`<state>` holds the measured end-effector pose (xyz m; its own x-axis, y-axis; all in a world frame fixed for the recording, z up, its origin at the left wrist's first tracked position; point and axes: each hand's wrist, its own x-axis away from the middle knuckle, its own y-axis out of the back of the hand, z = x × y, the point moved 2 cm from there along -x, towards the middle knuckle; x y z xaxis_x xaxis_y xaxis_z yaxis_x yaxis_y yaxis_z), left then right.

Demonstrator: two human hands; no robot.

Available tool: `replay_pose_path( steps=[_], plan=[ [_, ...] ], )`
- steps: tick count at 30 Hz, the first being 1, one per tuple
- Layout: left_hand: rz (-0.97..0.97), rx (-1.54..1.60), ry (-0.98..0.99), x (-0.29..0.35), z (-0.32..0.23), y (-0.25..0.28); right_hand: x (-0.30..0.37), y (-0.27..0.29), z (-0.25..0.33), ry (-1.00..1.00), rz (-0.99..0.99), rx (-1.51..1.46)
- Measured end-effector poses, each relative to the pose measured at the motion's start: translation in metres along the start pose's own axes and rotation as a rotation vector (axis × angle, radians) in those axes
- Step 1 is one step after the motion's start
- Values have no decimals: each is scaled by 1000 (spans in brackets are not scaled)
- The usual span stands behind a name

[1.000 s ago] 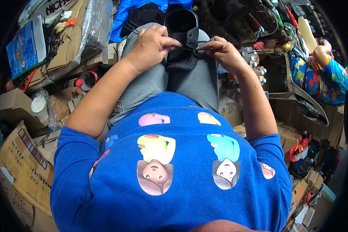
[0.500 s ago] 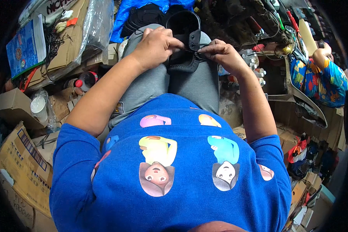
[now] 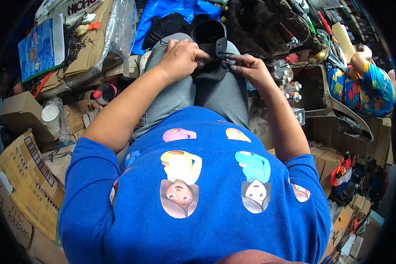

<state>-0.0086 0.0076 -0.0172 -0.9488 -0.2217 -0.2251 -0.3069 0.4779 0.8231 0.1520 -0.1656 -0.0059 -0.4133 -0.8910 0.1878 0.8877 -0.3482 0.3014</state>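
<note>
A black shoe upper (image 3: pixel 221 47) with a round padded opening and small metal eyelets rests across my grey-trousered knees (image 3: pixel 215 94). My left hand (image 3: pixel 180 58) is at its left side, fingers bent, with thumb and forefinger reaching into its middle and gripping it there; the fingertips are partly hidden. My right hand (image 3: pixel 251 70) pinches a thin black lace (image 3: pixel 228 55) close to the eyelets at the upper's right edge. Other black pieces (image 3: pixel 169 28), apparently more uppers, lie on a blue plastic sheet (image 3: pixel 145 17) beyond my knees.
At left are a blue book (image 3: pixel 38 50) on cardboard, a red-capped bottle (image 3: pixel 104 93), a white cup (image 3: pixel 50 112) and a carton (image 3: pixel 28 176). Small clear bottles (image 3: pixel 290 90) stand at right, near a dark curved frame (image 3: pixel 347 119). Another person's patterned sleeve (image 3: pixel 374 90) shows far right.
My right hand has drawn slightly down and away from the eyelets, the black lace between its fingers. The left hand stays at the upper. The whole view has shifted a little.
</note>
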Motion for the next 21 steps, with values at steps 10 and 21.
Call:
replay_pose_path(
  steps=[10, 21],
  plan=[
    [67, 209, 262, -20, -16, -13, -8, -9, 2, -78, 13, -169],
    [-31, -117, -80, -12, -11, 19, -20, 12, 3, -106, 58, -31]
  ],
)
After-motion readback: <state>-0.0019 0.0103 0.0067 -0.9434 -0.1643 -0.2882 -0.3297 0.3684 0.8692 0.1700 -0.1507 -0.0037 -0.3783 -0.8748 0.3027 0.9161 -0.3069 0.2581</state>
